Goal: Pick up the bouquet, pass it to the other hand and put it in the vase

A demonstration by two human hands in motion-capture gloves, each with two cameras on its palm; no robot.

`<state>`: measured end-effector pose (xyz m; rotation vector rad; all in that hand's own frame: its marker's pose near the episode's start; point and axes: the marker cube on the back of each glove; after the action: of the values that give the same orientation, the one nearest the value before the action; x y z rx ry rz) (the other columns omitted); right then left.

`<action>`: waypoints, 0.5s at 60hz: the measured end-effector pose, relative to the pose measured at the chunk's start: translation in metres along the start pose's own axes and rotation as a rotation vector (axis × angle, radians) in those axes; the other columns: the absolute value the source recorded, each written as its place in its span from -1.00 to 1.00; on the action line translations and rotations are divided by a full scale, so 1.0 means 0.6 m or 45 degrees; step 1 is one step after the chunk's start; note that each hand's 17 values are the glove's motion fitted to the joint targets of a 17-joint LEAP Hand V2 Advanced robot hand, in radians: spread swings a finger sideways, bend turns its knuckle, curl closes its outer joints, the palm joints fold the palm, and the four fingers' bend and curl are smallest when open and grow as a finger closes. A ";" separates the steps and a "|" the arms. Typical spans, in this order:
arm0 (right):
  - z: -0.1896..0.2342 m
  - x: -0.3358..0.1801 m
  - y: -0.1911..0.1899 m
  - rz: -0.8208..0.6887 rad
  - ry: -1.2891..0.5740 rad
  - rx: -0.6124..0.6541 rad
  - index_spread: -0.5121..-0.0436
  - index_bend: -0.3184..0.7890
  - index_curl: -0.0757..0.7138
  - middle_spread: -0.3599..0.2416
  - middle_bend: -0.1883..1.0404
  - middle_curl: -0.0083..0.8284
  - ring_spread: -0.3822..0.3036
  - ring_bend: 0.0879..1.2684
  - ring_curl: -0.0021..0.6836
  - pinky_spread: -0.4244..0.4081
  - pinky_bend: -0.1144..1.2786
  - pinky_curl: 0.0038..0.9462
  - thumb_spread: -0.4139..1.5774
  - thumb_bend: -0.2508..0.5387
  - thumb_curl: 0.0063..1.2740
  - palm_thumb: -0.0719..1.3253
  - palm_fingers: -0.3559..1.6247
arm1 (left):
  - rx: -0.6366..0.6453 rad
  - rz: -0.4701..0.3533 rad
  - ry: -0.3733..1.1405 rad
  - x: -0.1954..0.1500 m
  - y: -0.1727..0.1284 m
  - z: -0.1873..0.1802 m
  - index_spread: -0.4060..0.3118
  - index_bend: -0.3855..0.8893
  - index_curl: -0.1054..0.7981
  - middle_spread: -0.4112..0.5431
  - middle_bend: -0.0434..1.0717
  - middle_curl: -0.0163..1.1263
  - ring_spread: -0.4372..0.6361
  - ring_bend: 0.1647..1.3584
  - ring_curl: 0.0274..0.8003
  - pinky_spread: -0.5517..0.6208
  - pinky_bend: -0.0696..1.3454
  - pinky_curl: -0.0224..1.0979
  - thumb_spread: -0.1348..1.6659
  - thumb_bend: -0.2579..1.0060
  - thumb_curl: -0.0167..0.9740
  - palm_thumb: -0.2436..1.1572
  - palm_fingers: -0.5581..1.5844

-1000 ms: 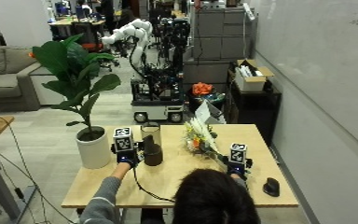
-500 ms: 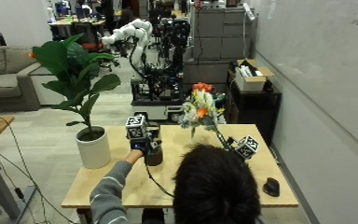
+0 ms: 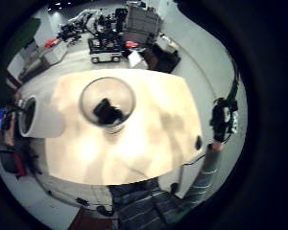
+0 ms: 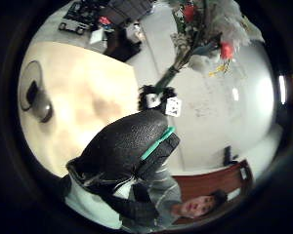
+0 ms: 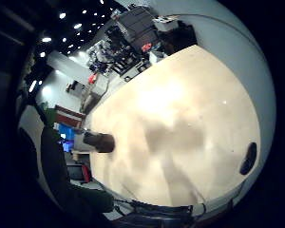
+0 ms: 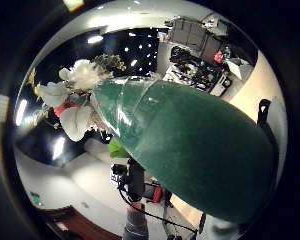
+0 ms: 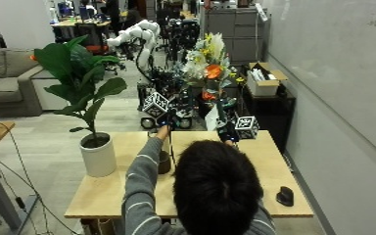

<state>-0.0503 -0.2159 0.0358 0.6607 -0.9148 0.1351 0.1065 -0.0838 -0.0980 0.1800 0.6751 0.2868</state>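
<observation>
The right hand (image 7: 227, 131) gripped the bouquet (image 7: 207, 61) by its stem, upright above the table (image 7: 266, 161). The left hand (image 7: 164, 117) hovered over the vase (image 7: 164, 163), its grip unclear.

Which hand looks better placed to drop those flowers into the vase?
Probably the left hand: it is raised directly above the vase, whose open mouth its palm view looks into. The right hand holds the bouquet upright but off to the side.
</observation>
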 end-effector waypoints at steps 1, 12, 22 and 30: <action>0.007 -0.007 0.005 0.000 -0.022 -0.010 0.33 0.81 0.88 -0.21 0.84 0.68 -0.37 0.65 0.74 -0.47 0.32 0.15 0.42 -0.34 0.00 0.72 0.75 | -0.019 -0.010 0.038 0.008 -0.004 0.004 0.22 -0.19 -0.02 0.22 -0.57 -0.34 0.43 -0.51 -0.36 0.56 -0.63 -0.39 0.19 -0.65 -0.39 -0.64 -0.28; 0.098 -0.080 0.055 -0.222 -0.323 -0.066 0.34 0.82 0.91 -0.21 0.85 0.68 -0.36 0.66 0.72 -0.47 0.33 0.17 0.42 -0.36 0.10 0.73 0.74 | -0.099 0.088 0.388 0.080 -0.028 0.062 0.26 -0.19 -0.06 0.21 -0.59 -0.35 0.38 -0.46 -0.34 0.51 -0.53 -0.35 0.12 -0.62 -0.34 -0.55 -0.22; 0.155 -0.125 0.113 -0.259 -0.410 -0.157 0.34 0.81 0.93 -0.20 0.86 0.67 -0.35 0.67 0.71 -0.47 0.32 0.17 0.41 -0.38 0.18 0.74 0.74 | 0.137 0.406 0.796 0.105 -0.053 0.082 0.18 -0.22 -0.13 0.03 -0.53 -0.33 0.10 -0.34 -0.30 0.25 -0.47 -0.33 0.10 -0.61 -0.28 -0.39 -0.03; 0.176 -0.150 0.137 -0.230 -0.455 -0.223 0.34 0.81 0.94 -0.20 0.86 0.67 -0.36 0.67 0.71 -0.47 0.33 0.17 0.41 -0.38 0.23 0.71 0.74 | 0.484 0.157 0.723 0.112 -0.057 0.039 -0.35 -0.09 -0.07 -0.57 0.00 -0.16 -0.65 -0.19 -0.17 -0.53 -0.18 -0.24 0.16 -0.43 -0.19 0.06 0.93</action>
<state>-0.2096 -0.1972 0.0506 0.6105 -1.1886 -0.2291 0.1781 -0.0964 -0.1284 0.5159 1.2844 0.3292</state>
